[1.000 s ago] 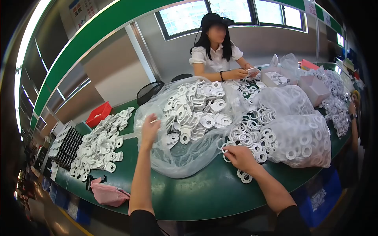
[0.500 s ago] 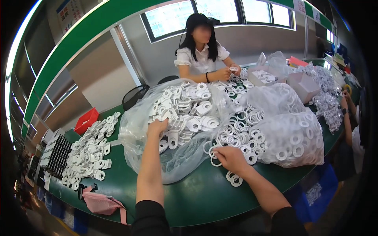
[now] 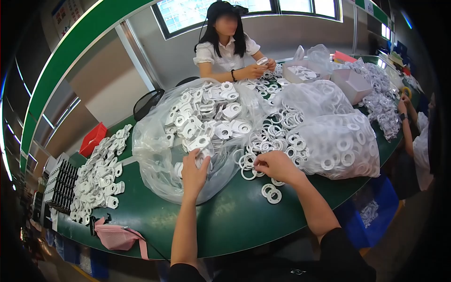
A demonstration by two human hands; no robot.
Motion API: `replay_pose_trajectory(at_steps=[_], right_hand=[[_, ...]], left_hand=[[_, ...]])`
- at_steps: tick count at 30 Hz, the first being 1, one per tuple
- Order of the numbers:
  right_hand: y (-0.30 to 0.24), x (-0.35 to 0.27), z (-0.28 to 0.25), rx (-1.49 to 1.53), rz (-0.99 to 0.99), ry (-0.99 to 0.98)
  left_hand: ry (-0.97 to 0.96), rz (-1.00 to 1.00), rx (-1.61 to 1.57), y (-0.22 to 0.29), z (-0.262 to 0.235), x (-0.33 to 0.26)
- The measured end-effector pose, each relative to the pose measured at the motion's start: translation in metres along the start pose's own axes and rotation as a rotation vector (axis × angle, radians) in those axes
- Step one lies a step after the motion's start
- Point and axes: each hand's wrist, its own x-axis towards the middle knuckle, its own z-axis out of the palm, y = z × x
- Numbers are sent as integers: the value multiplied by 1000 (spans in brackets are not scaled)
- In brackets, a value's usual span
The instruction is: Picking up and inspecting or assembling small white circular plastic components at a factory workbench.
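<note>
Green table [image 3: 225, 221] bears rings [image 3: 282, 133], pouch [image 3: 114, 236], red bin [image 3: 93, 138].

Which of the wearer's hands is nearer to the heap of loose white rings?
The right hand: it is at the near edge of the loose white rings, while the left hand is off to their left, at the white plates.
</note>
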Motion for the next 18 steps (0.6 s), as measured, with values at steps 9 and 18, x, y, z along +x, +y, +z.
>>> replay_pose_trajectory(at_steps=[9,18], right_hand=[[-10,-9,5,-282,151,221],[-6,-3,-11,-137,300,-20]], left_hand=[[446,154,67,2,-21,-28],[-96,-402,-1269,36,8,-55]])
